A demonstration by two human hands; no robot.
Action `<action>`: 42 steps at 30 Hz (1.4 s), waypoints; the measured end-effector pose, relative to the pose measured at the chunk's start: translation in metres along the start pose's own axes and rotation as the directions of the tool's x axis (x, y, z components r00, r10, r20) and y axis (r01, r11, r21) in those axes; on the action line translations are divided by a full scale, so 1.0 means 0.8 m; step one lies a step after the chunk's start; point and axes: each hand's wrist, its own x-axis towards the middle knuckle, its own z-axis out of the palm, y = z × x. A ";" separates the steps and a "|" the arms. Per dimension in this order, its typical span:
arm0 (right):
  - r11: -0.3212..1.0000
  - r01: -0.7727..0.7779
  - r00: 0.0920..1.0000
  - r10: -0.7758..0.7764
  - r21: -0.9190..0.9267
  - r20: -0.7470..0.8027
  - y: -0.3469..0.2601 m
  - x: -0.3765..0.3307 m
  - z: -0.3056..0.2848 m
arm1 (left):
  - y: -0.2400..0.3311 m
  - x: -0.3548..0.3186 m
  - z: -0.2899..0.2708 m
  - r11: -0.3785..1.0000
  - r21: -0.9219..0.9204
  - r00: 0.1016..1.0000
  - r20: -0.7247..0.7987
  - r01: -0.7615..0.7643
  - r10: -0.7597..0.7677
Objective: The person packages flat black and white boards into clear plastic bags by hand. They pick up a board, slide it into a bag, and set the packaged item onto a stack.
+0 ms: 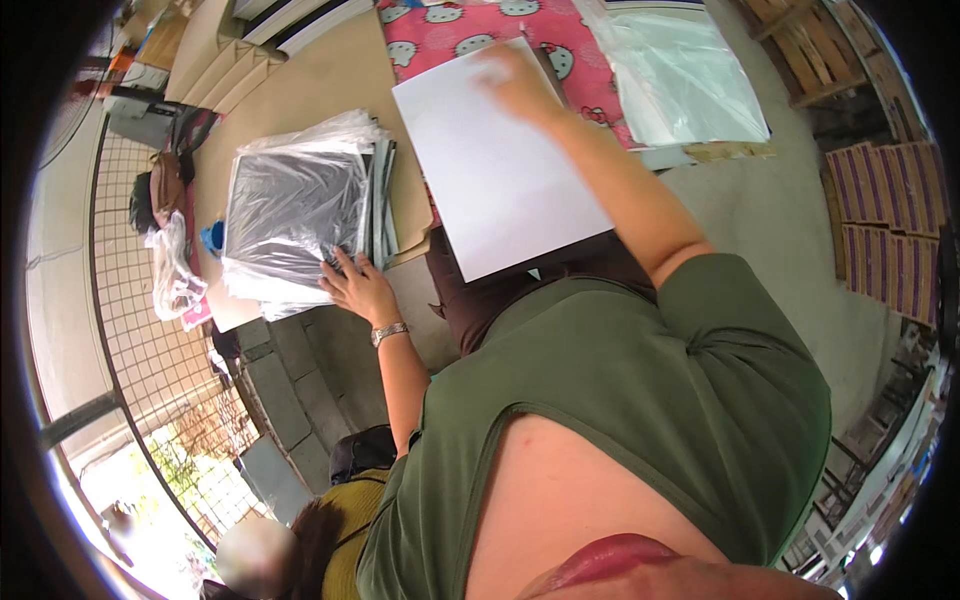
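Head view, left hand [362,292] on plastic-covered stack [295,200]

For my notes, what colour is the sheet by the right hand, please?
The sheet is white, best seen in the head view.

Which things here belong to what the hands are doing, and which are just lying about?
In use, it seems:
white sheet, right hand over it
plastic-covered stack, left hand on it

Apparently just lying about:
white plastic bag
striped stacks at right
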 end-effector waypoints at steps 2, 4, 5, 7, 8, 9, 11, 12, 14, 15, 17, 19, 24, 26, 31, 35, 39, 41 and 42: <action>0.901 -0.330 0.868 0.173 -0.281 -0.466 0.099 -0.015 -0.134 | 0.015 0.004 -0.008 0.999 -0.015 0.997 0.070 0.029 -0.028; 0.587 -0.705 0.661 0.339 -0.398 -0.670 0.158 -0.037 -0.273 | 0.022 0.007 -0.022 0.997 0.001 0.994 0.076 0.080 -0.080; 0.383 -0.853 0.488 0.350 -0.353 -0.799 0.195 -0.052 -0.338 | 0.032 0.010 -0.028 0.996 -0.016 0.995 0.061 0.084 -0.083; 0.241 -0.900 0.430 0.345 -0.364 -0.835 0.243 -0.082 -0.428 | 0.046 0.017 -0.038 0.993 -0.087 0.997 0.027 0.078 -0.076; 0.270 -0.880 0.471 0.384 -0.391 -0.794 0.256 -0.087 -0.451 | 0.050 0.021 -0.043 0.989 -0.137 0.998 0.007 0.063 -0.063; 0.304 -0.859 0.509 0.436 -0.411 -0.742 0.256 -0.087 -0.450 | 0.056 0.024 -0.052 0.984 -0.171 0.998 -0.019 0.049 -0.053; 0.371 -0.835 0.532 0.734 -0.407 -0.422 0.257 -0.082 -0.443 | 0.072 0.025 -0.066 0.983 -0.183 0.999 -0.046 0.006 -0.015; 0.414 -0.822 0.517 0.832 -0.392 -0.203 0.247 -0.070 -0.420 | 0.072 0.023 -0.076 0.984 -0.177 0.998 -0.055 -0.001 -0.009; 0.420 -0.761 0.367 0.907 -0.495 0.206 0.187 -0.021 -0.379 | 0.072 0.022 -0.089 0.985 -0.168 0.995 -0.098 -0.033 0.017; 0.427 -0.724 0.249 0.895 -0.542 0.371 0.162 -0.006 -0.379 | 0.073 0.020 -0.093 0.982 -0.175 0.991 -0.126 -0.070 0.048; 0.427 -0.704 0.476 0.877 -0.567 0.068 0.190 -0.002 -0.413 | 0.084 0.017 -0.100 0.969 -0.220 0.989 -0.120 -0.112 0.087; 0.385 -0.749 0.632 0.661 -0.539 -0.405 0.254 -0.014 -0.461 | 0.096 0.021 -0.105 0.946 -0.306 0.993 -0.071 -0.108 0.090; 0.459 -0.875 0.439 0.886 0.156 -0.145 0.233 -0.030 -0.361 | 0.099 0.020 -0.108 0.923 -0.334 0.980 -0.105 -0.193 0.167; 0.560 -0.825 0.561 0.828 -0.079 0.013 0.177 -0.037 -0.343 | 0.108 0.024 -0.106 0.877 -0.384 0.957 -0.123 -0.288 0.261; 0.652 -0.309 0.802 0.569 -0.692 0.179 0.059 -0.071 -0.298 | 0.175 0.014 -0.118 0.619 -0.703 0.886 -0.035 -0.350 0.461; 0.870 -0.042 0.677 0.386 -0.491 0.626 -0.082 -0.108 -0.215 | 0.259 -0.014 -0.150 0.313 -0.873 0.624 0.013 -0.374 0.782; 0.904 -0.119 0.904 0.269 -0.410 0.332 -0.099 -0.065 -0.209 | 0.298 -0.019 -0.155 0.176 -0.919 0.512 -0.033 -0.354 0.858; 0.407 -0.148 0.982 -0.049 -0.901 -0.183 -0.042 -0.033 -0.242 | 0.297 -0.016 -0.154 0.212 -0.907 0.535 -0.017 -0.363 0.845; 0.311 -0.406 0.909 0.037 -0.859 -0.416 -0.016 -0.023 -0.259 | 0.289 -0.012 -0.155 0.249 -0.902 0.567 0.006 -0.352 0.823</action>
